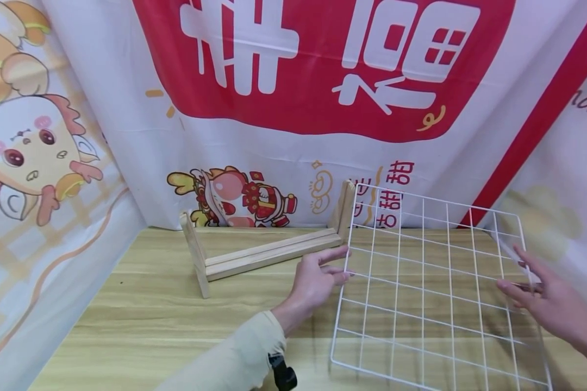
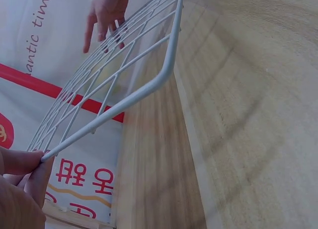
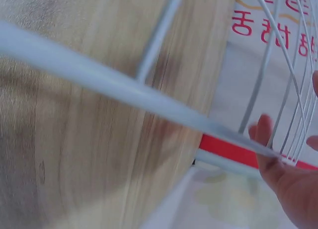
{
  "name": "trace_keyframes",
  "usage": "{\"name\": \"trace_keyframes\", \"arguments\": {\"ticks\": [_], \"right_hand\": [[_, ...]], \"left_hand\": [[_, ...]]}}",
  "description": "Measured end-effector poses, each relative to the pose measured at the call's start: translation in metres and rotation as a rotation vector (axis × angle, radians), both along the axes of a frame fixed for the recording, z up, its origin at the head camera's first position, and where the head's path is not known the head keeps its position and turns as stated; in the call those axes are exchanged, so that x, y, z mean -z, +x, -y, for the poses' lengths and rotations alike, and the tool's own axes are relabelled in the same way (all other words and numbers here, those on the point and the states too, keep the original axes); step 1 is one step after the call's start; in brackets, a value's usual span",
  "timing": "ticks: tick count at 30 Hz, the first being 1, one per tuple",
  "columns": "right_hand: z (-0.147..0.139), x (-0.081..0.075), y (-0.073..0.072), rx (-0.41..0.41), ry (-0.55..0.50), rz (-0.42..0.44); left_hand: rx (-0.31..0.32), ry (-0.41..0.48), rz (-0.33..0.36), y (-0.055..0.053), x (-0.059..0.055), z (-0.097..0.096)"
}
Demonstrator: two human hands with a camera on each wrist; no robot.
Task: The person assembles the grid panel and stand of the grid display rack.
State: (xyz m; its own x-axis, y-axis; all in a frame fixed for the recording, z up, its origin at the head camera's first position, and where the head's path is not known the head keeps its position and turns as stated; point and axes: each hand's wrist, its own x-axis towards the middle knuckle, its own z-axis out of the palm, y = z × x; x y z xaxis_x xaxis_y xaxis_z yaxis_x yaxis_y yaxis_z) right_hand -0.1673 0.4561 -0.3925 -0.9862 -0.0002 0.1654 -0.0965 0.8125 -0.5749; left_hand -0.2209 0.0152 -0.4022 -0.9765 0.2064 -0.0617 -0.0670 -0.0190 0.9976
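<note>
A white wire grid panel (image 1: 423,288) is held at a slant over the table's right side. My left hand (image 1: 310,282) pinches its left edge wire between thumb and fingers, which the left wrist view shows close up. At the opposite edge is my right hand (image 1: 557,304), its fingers spread and fairly straight, with the thumb in front of the wires. In the right wrist view, the fingers (image 3: 264,132) of that hand touch the edge wire. Left of the panel stands a light wooden rack (image 1: 274,254) with two upright end pieces joined by low slats.
The wood-grain table (image 1: 142,320) meets a printed cloth (image 1: 293,152) at the back. More cloth hangs at the left (image 1: 29,260) and right sides. The rack's right upright (image 1: 341,212) stands right beside the panel's upper left corner.
</note>
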Motion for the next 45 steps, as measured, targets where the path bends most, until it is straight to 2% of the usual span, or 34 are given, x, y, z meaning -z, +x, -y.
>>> {"name": "trace_keyframes", "arguments": {"ticks": [4,8,13,17,22,28,32,38,45], "right_hand": [[0.011,-0.001,-0.002,0.009,0.126,-0.111],[0.019,0.002,-0.006,-0.016,0.149,-0.202],[0.029,0.005,-0.012,-0.104,0.17,-0.324],[0.037,0.006,-0.013,-0.131,0.172,-0.318],[0.047,0.01,-0.013,-0.085,0.174,-0.304],[0.054,0.007,-0.017,-0.081,0.232,-0.417],[0.056,0.006,-0.018,-0.08,0.271,-0.439],[0.06,0.003,-0.018,-0.049,0.261,-0.439],[0.064,-0.002,-0.019,-0.044,0.239,-0.465]], "left_hand": [[-0.008,0.022,0.0,0.0,-0.004,0.001],[-0.013,0.046,-0.005,-0.001,-0.007,0.004],[-0.02,0.053,-0.012,-0.002,-0.009,0.008],[-0.028,0.085,-0.024,-0.002,-0.012,0.01],[-0.033,0.142,-0.009,-0.003,-0.012,0.01],[-0.043,0.213,0.003,-0.004,-0.012,0.009],[-0.057,0.242,0.006,-0.005,-0.013,0.009],[-0.054,0.262,-0.009,-0.006,-0.014,0.011],[-0.057,0.202,-0.048,-0.005,-0.016,0.014]]}}
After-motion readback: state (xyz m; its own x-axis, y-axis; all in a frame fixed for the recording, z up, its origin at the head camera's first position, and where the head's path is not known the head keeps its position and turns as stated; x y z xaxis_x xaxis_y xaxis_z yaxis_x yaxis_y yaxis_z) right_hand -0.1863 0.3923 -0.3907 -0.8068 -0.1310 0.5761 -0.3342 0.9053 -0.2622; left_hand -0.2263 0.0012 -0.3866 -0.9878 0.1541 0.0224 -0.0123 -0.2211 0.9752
